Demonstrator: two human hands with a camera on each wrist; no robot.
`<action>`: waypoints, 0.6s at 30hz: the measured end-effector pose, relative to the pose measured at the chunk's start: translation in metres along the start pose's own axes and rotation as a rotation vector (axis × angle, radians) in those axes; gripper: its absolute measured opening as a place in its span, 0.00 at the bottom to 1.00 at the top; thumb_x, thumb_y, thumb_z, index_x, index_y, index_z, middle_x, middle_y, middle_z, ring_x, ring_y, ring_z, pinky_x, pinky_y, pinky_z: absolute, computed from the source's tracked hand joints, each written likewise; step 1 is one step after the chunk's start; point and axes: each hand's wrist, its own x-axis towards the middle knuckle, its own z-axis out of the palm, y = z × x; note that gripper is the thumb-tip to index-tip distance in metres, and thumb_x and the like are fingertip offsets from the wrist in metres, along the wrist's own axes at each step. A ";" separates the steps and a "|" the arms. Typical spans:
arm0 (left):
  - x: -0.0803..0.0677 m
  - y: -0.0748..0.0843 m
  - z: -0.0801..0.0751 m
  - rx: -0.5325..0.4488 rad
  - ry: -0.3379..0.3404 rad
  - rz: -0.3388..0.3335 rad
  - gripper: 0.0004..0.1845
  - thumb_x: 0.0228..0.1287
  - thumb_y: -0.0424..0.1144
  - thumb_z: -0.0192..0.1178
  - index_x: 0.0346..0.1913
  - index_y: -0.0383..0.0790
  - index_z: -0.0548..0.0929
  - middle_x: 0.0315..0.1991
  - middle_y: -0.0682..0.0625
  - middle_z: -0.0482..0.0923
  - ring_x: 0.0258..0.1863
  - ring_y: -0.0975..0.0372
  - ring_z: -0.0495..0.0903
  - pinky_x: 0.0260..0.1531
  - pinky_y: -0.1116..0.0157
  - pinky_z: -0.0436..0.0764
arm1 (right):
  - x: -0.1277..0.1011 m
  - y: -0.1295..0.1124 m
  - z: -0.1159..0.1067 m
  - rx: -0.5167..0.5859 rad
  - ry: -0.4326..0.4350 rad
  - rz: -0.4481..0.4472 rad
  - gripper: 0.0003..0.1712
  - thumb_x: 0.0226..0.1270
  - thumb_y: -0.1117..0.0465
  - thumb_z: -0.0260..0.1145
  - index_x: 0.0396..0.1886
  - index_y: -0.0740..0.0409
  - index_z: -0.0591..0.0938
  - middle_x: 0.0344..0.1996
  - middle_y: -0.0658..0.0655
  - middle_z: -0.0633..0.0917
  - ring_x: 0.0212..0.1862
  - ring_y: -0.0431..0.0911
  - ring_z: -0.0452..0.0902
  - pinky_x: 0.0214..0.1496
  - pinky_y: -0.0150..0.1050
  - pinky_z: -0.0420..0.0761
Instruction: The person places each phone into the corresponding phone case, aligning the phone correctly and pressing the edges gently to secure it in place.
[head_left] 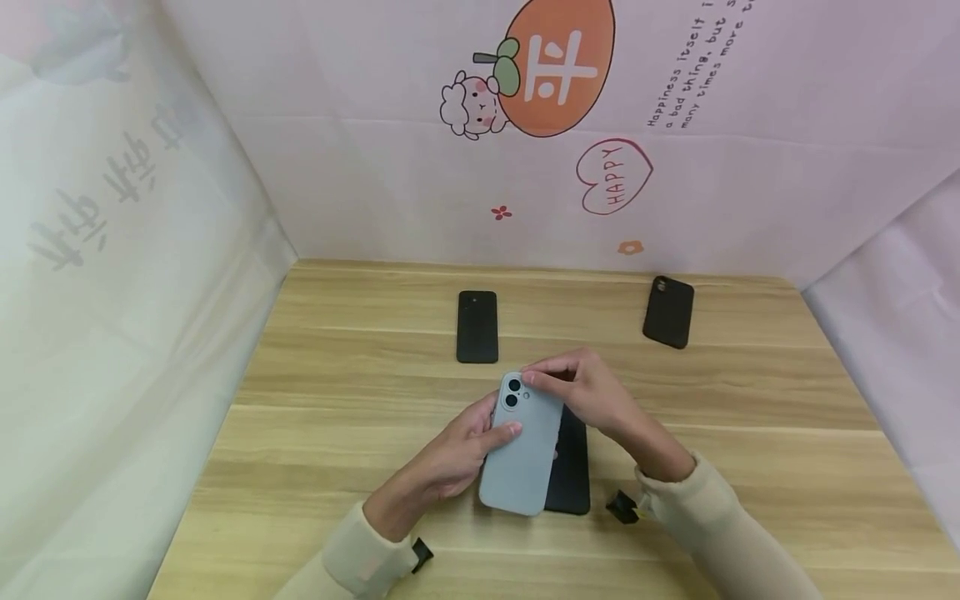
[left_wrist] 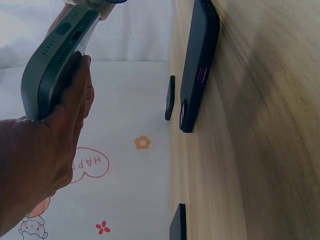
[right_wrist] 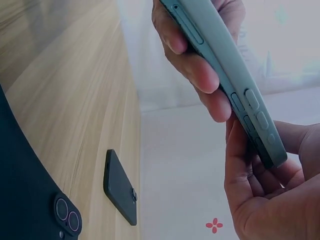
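Sleeves [head_left: 360, 558] sat nearest the head camera, cream, one on each wrist. Table [head_left: 337, 433] was light wood, walled on three sides by a pale printed backdrop [head_left: 375, 167] with a cartoon and a "HAPPY" heart.

Black phone [head_left: 570, 467] lay flat on the table under the hands, lenses showing in the right wrist view [right_wrist: 67, 212]. Two more black items, phones or cases, cannot tell which, lay well apart at the far edge: far-left one [head_left: 477, 326], far-right one [head_left: 668, 311].

Grey phone [head_left: 522, 446] was off the table, held above and partly over the black phone, back up, twin lenses at the far end. Looked to be in a grey-blue case with a matte skin.

Left hand [head_left: 457, 458] gripped its left long edge, thumb on the back, fingers [right_wrist: 192, 65] curled under. Right hand [head_left: 592, 396] pinched the top corner by the lenses, fingertips on the side with the buttons; wrist view showed the thumb against the edge [right_wrist: 240, 150].

Handling, judged: the phone was stiff, moderately heavy for its size, glass front so fragile if dropped. The case was likely soft and a bit grippy, flexing at the rim. Best hold was on the two long edges at mid-length, clear of buttons and lenses; corners were the place to peel or seat the case.
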 end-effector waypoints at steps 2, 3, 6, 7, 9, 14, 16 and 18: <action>0.000 0.000 0.000 0.002 0.003 0.000 0.28 0.86 0.33 0.47 0.82 0.43 0.57 0.68 0.36 0.77 0.62 0.45 0.83 0.66 0.45 0.79 | 0.001 0.000 0.000 0.000 0.000 -0.005 0.11 0.76 0.64 0.69 0.48 0.68 0.91 0.37 0.61 0.92 0.31 0.43 0.86 0.33 0.37 0.88; 0.000 0.000 0.000 0.004 0.006 -0.002 0.28 0.86 0.33 0.47 0.82 0.43 0.57 0.69 0.36 0.76 0.62 0.45 0.83 0.66 0.45 0.79 | 0.001 0.000 0.000 -0.004 0.003 -0.006 0.11 0.76 0.64 0.69 0.47 0.68 0.91 0.37 0.60 0.92 0.31 0.43 0.85 0.33 0.37 0.87; -0.001 0.000 -0.001 0.006 0.015 -0.010 0.29 0.86 0.33 0.48 0.83 0.44 0.58 0.69 0.38 0.76 0.63 0.45 0.83 0.67 0.45 0.78 | 0.002 0.001 0.002 -0.010 0.011 0.001 0.11 0.76 0.63 0.70 0.47 0.67 0.92 0.37 0.60 0.92 0.31 0.44 0.85 0.33 0.37 0.87; -0.001 0.000 -0.001 0.007 0.018 -0.009 0.29 0.86 0.34 0.48 0.83 0.45 0.57 0.70 0.38 0.76 0.63 0.45 0.83 0.68 0.45 0.78 | 0.002 0.002 0.002 -0.010 0.017 0.009 0.11 0.76 0.62 0.70 0.46 0.66 0.92 0.37 0.59 0.92 0.32 0.45 0.85 0.35 0.37 0.87; 0.000 0.001 -0.002 0.005 0.028 -0.005 0.29 0.86 0.34 0.48 0.83 0.45 0.57 0.70 0.38 0.75 0.64 0.45 0.82 0.68 0.45 0.78 | 0.003 0.003 0.002 -0.004 0.034 0.032 0.12 0.76 0.60 0.70 0.46 0.65 0.92 0.38 0.58 0.92 0.34 0.45 0.85 0.38 0.37 0.88; 0.000 0.003 -0.005 0.010 0.069 0.029 0.28 0.86 0.33 0.47 0.82 0.43 0.58 0.69 0.37 0.77 0.63 0.44 0.83 0.67 0.44 0.78 | 0.002 0.004 -0.001 0.032 0.072 0.100 0.13 0.74 0.58 0.72 0.45 0.64 0.92 0.40 0.59 0.92 0.35 0.47 0.86 0.42 0.44 0.91; 0.000 0.003 -0.006 0.016 0.080 0.036 0.27 0.86 0.32 0.47 0.82 0.42 0.59 0.69 0.37 0.77 0.63 0.44 0.83 0.67 0.44 0.78 | 0.002 0.004 -0.003 0.053 0.071 0.112 0.14 0.74 0.58 0.73 0.46 0.66 0.91 0.40 0.60 0.92 0.34 0.48 0.87 0.42 0.45 0.91; 0.000 0.004 -0.007 0.017 0.080 0.037 0.27 0.86 0.32 0.47 0.81 0.42 0.59 0.69 0.37 0.77 0.63 0.44 0.83 0.68 0.43 0.78 | 0.002 0.004 -0.003 0.074 0.068 0.123 0.15 0.73 0.58 0.73 0.47 0.67 0.91 0.40 0.61 0.92 0.34 0.48 0.89 0.41 0.44 0.92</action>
